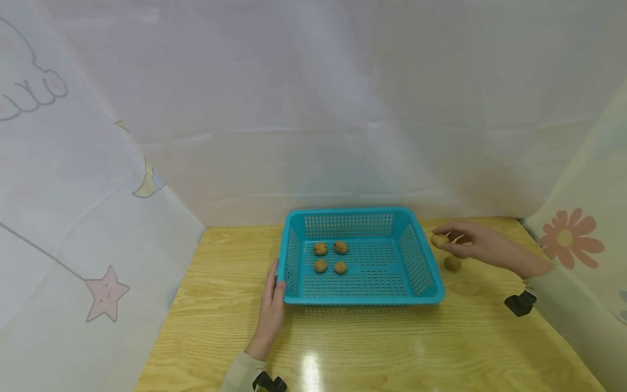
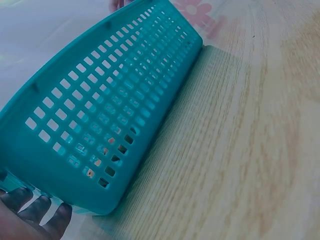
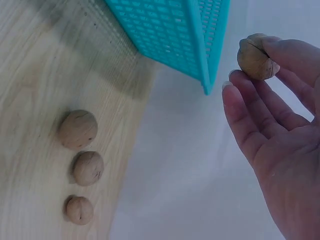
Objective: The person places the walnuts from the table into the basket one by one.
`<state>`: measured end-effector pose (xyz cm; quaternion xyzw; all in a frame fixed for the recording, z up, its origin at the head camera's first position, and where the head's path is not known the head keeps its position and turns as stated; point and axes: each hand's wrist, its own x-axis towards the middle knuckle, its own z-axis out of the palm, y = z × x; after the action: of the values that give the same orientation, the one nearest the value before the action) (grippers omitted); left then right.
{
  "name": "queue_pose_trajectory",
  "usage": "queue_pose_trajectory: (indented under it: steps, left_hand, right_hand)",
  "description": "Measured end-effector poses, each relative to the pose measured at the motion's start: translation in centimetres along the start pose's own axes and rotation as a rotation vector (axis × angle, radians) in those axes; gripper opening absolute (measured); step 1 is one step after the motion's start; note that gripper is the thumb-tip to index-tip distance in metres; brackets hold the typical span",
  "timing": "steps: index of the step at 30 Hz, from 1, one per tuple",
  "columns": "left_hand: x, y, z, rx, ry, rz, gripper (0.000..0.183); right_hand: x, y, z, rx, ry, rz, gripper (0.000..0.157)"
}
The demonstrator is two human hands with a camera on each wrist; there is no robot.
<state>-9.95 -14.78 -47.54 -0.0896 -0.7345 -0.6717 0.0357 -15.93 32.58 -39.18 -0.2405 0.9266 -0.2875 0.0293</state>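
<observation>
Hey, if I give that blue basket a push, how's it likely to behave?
The blue basket is probably light for its size, since its walls are full of holes. Being wide and low, it would likely slide along the table rather than tip. The four walnuts inside are rounded, so they might roll.

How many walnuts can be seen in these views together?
8: four walnuts inside the blue basket, one walnut in the right hand, three walnuts on the table to the basket's right. Others may be hidden.
</observation>
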Motion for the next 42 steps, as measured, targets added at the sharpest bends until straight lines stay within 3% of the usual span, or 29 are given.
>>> queue_pose_trajectory:
  steps: [6,14,22,33,42]
  left_hand:
    - [0.0,-0.1,0.0,0.004,0.002,0.004,0.051]
    - [0.1,-0.2,0.0,0.014,-0.003,0.002,0.051]
    - [0.0,-0.3,0.0,0.007,-0.008,0.011,0.05]
    - [0.1,-0.4,-0.1,0.003,-0.01,0.02,0.051]
    - [0.1,-0.4,0.0,0.012,-0.009,0.019,0.051]
  right_hand:
    - [1.7,-1.3,0.2,0.002,-0.049,0.053,0.04]
    - [4.5,-1.8,0.9,0.044,-0.082,-0.032,0.034]
    - [7.7,-2.6,2.0,0.062,-0.121,-0.019,0.037]
    - [11.5,-3.6,4.7,0.036,-0.127,-0.046,0.037]
    - [13.7,-3.7,7.4,0.077,-0.139,-0.064,0.034]
